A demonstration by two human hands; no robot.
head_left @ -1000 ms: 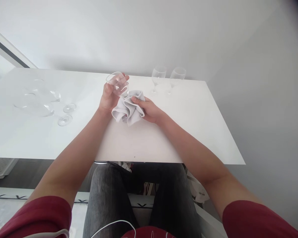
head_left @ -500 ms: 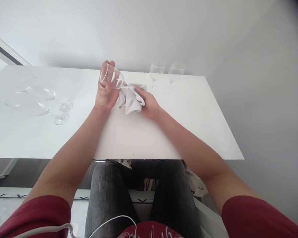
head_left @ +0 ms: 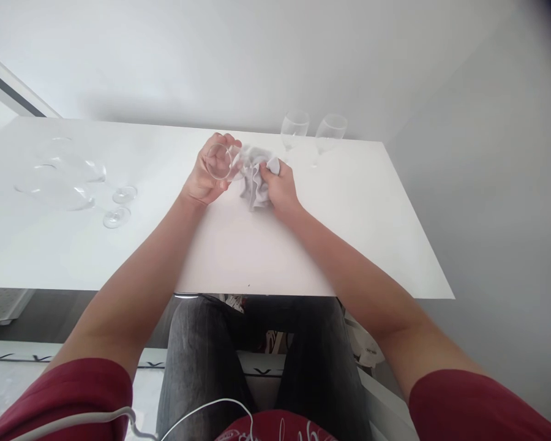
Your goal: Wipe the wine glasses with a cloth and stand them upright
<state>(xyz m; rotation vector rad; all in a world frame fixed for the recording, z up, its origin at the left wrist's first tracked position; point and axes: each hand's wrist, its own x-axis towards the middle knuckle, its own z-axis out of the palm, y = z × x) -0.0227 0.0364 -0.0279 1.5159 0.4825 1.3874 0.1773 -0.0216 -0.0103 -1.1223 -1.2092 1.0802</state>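
The wine glass [head_left: 224,163] has turned more mouth-on. The left hand [head_left: 202,179] cups it; the right hand [head_left: 282,187] pinches the cloth [head_left: 254,184], apparently working its hidden stem.

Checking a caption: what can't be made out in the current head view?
Head view throughout:
Held wine glass: foot hidden by the cloth.
Right hand: most fingertips hidden by the cloth.
Two upright wine glasses: feet too faint against the white tabletop.
White perforated container: cut off by the left edge.
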